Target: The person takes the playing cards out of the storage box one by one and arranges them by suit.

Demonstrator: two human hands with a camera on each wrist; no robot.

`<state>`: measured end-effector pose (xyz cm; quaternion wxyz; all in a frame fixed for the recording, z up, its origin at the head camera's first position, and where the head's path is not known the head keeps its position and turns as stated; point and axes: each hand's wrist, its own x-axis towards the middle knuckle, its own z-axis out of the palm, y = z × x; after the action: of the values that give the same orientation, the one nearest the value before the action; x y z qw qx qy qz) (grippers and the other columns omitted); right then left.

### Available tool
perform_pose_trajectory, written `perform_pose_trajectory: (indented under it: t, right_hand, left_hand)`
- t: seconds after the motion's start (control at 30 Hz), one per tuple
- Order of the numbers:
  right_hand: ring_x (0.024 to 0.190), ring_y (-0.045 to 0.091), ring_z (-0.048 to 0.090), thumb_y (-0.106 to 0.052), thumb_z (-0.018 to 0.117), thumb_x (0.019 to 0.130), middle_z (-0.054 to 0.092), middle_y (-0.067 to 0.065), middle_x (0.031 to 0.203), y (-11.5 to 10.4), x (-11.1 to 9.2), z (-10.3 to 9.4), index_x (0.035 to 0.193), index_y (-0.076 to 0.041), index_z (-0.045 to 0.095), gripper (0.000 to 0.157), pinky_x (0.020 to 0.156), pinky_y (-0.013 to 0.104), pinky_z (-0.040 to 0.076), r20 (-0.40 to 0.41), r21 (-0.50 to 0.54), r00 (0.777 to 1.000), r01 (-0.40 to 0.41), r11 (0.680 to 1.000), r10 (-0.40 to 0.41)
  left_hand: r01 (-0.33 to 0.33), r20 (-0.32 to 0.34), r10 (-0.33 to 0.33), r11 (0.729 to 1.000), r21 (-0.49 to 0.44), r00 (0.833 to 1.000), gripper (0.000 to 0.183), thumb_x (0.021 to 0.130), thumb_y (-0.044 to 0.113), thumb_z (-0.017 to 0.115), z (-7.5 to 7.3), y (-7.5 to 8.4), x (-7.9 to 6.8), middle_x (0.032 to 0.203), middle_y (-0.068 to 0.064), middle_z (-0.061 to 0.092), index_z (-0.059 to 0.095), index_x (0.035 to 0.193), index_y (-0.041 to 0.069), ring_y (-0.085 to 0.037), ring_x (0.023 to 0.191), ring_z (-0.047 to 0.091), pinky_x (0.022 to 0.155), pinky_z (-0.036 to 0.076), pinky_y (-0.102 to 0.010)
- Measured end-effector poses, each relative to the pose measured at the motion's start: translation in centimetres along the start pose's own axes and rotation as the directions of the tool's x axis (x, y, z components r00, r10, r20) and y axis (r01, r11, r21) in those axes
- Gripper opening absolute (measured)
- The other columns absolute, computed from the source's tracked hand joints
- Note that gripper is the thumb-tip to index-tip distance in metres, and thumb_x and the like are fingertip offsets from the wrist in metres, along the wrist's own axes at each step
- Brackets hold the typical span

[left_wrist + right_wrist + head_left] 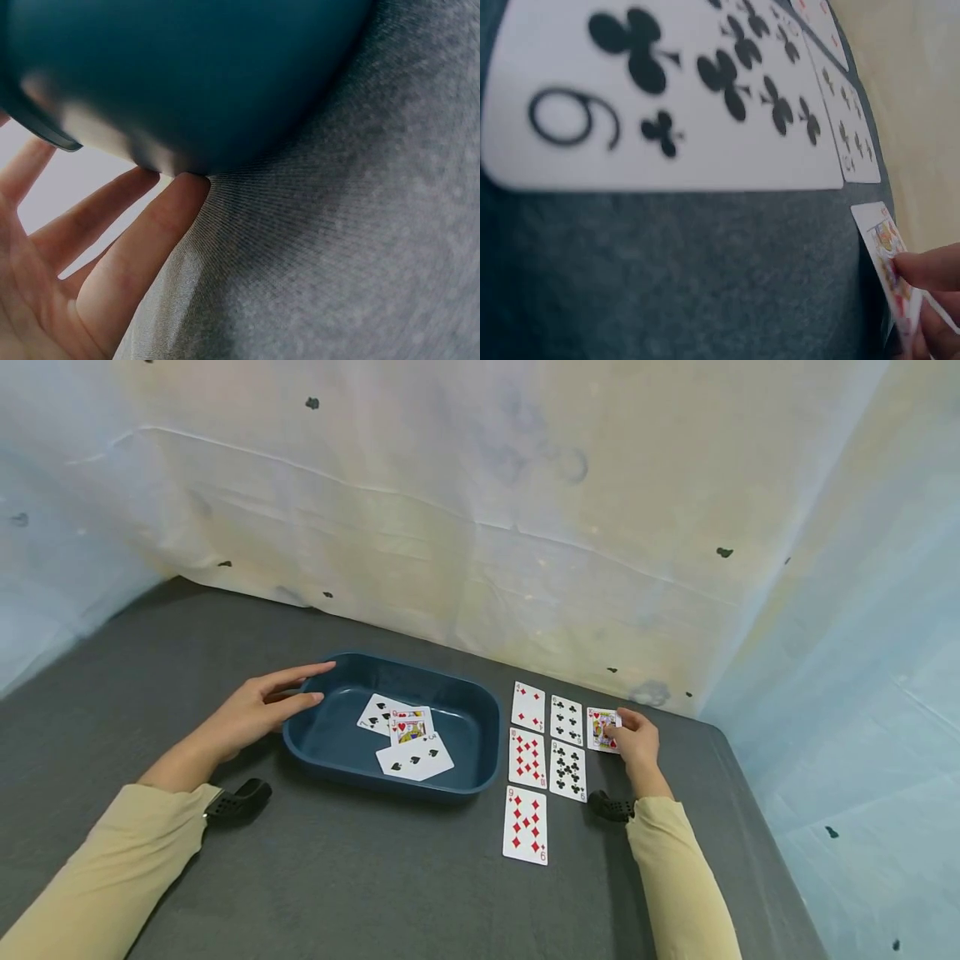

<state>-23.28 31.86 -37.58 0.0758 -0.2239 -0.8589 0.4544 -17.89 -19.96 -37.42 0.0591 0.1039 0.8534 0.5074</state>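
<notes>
In the head view, my left hand (262,710) holds the left end of a dark blue tray (491,735), thumb and one finger over the rim. Other fingers (150,247) rest nearly straight against its outer wall in the left wrist view. Three playing cards lie overlapping in the tray: two spade cards (416,758) and a face card (409,718). At the right, my right hand (636,742) pinches a red-suited face card (600,727). Its thumb is on the printed side and the card is tilted up from the cloth, as the right wrist view shows.
Beside the tray are face-up cards in columns: a four of diamonds (528,706), another diamond card (527,758), a nine of diamonds (525,827), a six of clubs (566,720) and a nine of clubs (567,771). Pale sheeting (450,527) hangs behind the dark tabletop (360,877).
</notes>
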Motion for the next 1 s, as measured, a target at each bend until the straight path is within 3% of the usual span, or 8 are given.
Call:
perform_pose_trajectory:
  t: [0.27,0.43,0.7,0.83,1.0]
  right_hand:
    - [0.119,0.034,0.049,-0.005,0.063,0.088,0.053,0.025,0.132,0.6,0.3,0.0,0.133,0.004,0.052,0.047,0.099,0.045,0.039,-0.022,-0.127,1.0,0.015,0.992,-0.018]
    - [0.12,0.035,0.05,-0.01,0.063,0.089,0.055,0.024,0.13,0.0,-0.2,0.0,0.13,0.003,0.055,0.044,0.1,0.046,0.039,-0.052,-0.153,0.999,0.008,0.988,-0.016]
    - [0.121,0.035,0.049,-0.011,0.061,0.091,0.053,0.022,0.133,-1.6,-1.4,0.6,0.13,0.0,0.056,0.042,0.097,0.045,0.041,-0.02,-0.047,0.999,0.041,0.998,-0.042]
    - [0.117,0.033,0.051,-0.012,0.063,0.09,0.054,0.021,0.131,-2.5,-2.1,1.4,0.131,-0.001,0.056,0.042,0.09,0.04,0.043,0.016,0.01,0.999,0.052,0.999,-0.052]
    - [0.118,0.031,0.051,-0.011,0.064,0.089,0.054,0.02,0.13,-3.6,-3.2,2.5,0.13,-0.002,0.057,0.042,0.095,0.042,0.041,0.058,0.059,0.993,0.1,0.993,-0.103]
  left_hand:
    - [-0.011,-0.002,0.01,1.0,-0.016,1.0,0.056,0.096,0.043,0.054,0.1,0.1,0.1,0.149,-0.01,0.035,0.039,0.147,0.026,-0.022,0.097,0.049,0.067,0.043,-0.029]
    - [-0.011,-0.001,0.011,1.0,-0.02,1.0,0.055,0.097,0.042,0.054,0.1,0.1,0.0,0.146,-0.01,0.037,0.039,0.148,0.026,-0.023,0.096,0.048,0.066,0.042,-0.029]
    - [0.005,-0.004,-0.005,1.0,0.001,1.0,0.057,0.096,0.044,0.053,0.0,0.0,0.0,0.151,-0.012,0.034,0.038,0.148,0.025,-0.027,0.103,0.048,0.069,0.043,-0.03]
    - [0.009,-0.001,-0.009,1.0,0.0,1.0,0.058,0.097,0.044,0.053,0.1,0.0,0.0,0.152,-0.014,0.032,0.038,0.148,0.024,-0.03,0.108,0.048,0.072,0.043,-0.031]
    - [0.008,0.002,-0.008,1.0,-0.001,1.0,0.057,0.097,0.042,0.053,0.1,0.0,0.1,0.153,-0.016,0.031,0.037,0.149,0.024,-0.031,0.111,0.048,0.072,0.043,-0.031]
